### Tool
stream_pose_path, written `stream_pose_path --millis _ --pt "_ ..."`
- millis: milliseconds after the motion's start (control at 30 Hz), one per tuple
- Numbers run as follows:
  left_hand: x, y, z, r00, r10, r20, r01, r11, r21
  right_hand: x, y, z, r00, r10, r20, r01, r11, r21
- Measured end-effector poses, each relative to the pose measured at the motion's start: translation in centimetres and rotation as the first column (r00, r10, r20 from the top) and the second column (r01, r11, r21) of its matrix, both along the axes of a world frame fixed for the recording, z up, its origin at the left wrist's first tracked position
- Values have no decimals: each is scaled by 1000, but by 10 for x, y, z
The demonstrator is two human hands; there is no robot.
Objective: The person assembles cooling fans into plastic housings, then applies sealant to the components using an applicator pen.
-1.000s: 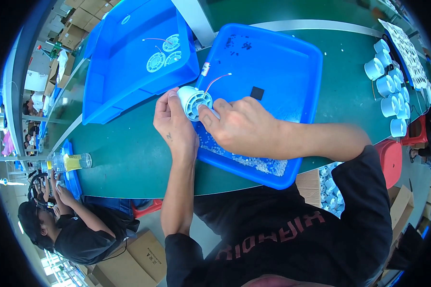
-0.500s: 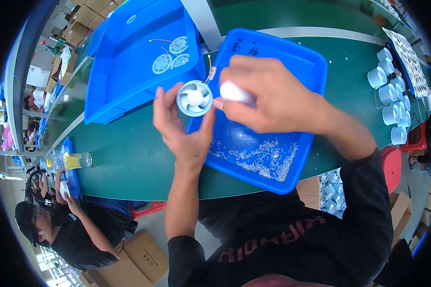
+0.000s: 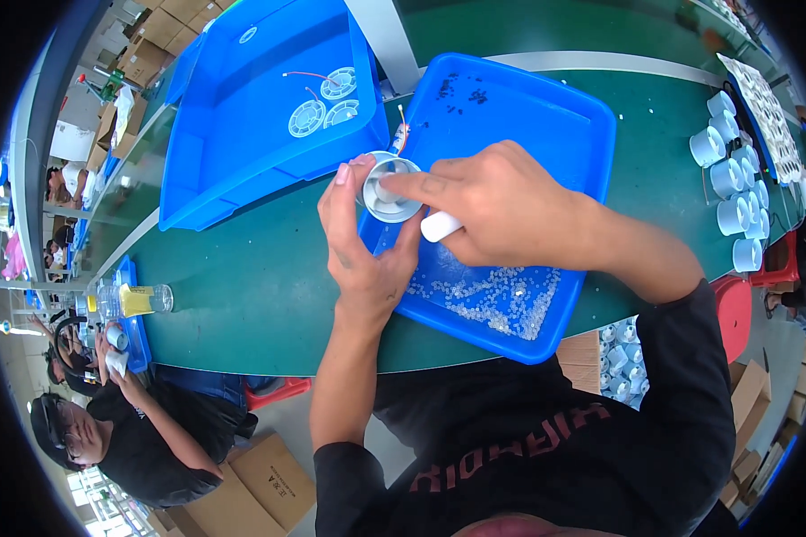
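Over the left edge of a shallow blue tray (image 3: 603, 143), my left hand (image 3: 360, 268) grips a small round white fan (image 3: 388, 208) by its rim, its open face up. Thin wires (image 3: 403, 134) stick out from its far side. My right hand (image 3: 515, 210) reaches in from the right, its index fingertip inside the fan. The other fingers of that hand are curled around a smooth white handle-like object (image 3: 440, 227), partly hidden. Small clear pieces (image 3: 515, 309) lie scattered in the near part of the tray, with tiny black pieces (image 3: 452, 89) at its far left corner.
A deep blue bin (image 3: 210, 161) at the left holds white disc parts (image 3: 307, 118) with wires. Several white cup-shaped parts (image 3: 733, 215) stand at the right. A plastic bottle (image 3: 143, 301), a co-worker (image 3: 157, 447) and a box of white parts (image 3: 620, 358) are nearby.
My left hand has moved slightly right and tilted the fan. My right index finger has gone from beside the fan to inside it, and the white object now points down toward the tray.
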State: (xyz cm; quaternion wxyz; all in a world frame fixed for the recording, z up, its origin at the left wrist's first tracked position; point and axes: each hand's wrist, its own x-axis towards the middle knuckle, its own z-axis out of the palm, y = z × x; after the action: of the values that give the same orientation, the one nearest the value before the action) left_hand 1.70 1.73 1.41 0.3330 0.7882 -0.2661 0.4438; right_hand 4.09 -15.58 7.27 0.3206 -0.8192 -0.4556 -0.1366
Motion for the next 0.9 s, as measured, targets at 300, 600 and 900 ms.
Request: stream_pose_path --millis 300,600,900 --pt "-1 -1 -2 1000 -6 -3 6 1000 -29 -4 -4 11 999 -50 -4 46 956 -290" --pt "0 5 -2 998 45 -49 -45 999 -11 -5 -7 22 980 -34 -196 -54 904 -424" --pt "32 68 32 968 6 -250 -189 673 -715 77 -111 37 819 -569 73 572 820 -27"
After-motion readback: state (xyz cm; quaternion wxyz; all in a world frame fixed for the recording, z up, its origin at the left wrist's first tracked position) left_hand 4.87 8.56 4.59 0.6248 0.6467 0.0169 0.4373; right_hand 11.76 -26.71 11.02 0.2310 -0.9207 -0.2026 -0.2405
